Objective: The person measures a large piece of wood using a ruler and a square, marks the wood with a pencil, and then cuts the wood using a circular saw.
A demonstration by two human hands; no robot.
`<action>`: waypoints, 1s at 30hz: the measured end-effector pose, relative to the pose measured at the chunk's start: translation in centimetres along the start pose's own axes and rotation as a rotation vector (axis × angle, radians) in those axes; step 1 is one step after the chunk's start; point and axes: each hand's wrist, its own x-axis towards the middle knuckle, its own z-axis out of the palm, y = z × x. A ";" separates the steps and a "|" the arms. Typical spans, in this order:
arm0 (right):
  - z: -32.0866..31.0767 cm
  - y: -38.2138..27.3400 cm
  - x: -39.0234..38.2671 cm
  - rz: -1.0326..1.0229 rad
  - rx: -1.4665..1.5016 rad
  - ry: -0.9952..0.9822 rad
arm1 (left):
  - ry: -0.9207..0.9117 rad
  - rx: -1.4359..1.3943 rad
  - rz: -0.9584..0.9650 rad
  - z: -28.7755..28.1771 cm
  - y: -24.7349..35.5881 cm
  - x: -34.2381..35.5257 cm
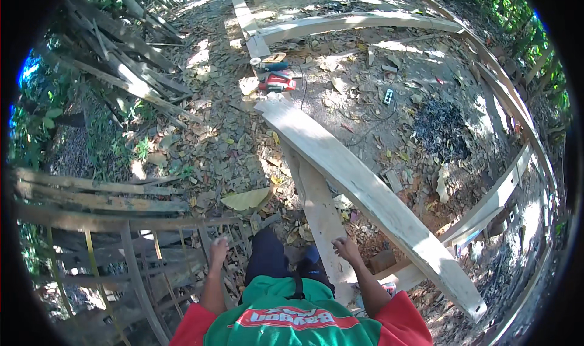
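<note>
My right hand (347, 248) rests with fingers curled on the near end of a pale wooden plank (316, 206) that runs away from me along the ground. A longer pale plank (365, 188) lies diagonally across it, from upper left to lower right. My left hand (219, 248) hangs loosely closed at my side above a weathered wooden frame (134, 261), holding nothing that I can see. My dark trouser legs and a green and red shirt fill the bottom middle.
A red power tool (278, 82) and small items lie on the leafy ground beyond the planks. A white power strip (388, 96) with a cable lies to the right. Old boards (115, 60) are stacked at upper left; curved beams (511, 102) border the right.
</note>
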 end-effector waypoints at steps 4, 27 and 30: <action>-1.2 -8.8 6.7 -0.045 0.037 0.158 | -0.107 0.335 0.255 5.0 9.9 9.1; 0.4 -23.3 39.5 0.384 -0.271 0.746 | -0.619 2.006 0.931 68.9 45.3 62.1; 0.2 -22.4 38.0 0.444 -0.279 0.730 | -0.960 1.744 0.755 72.8 40.3 50.3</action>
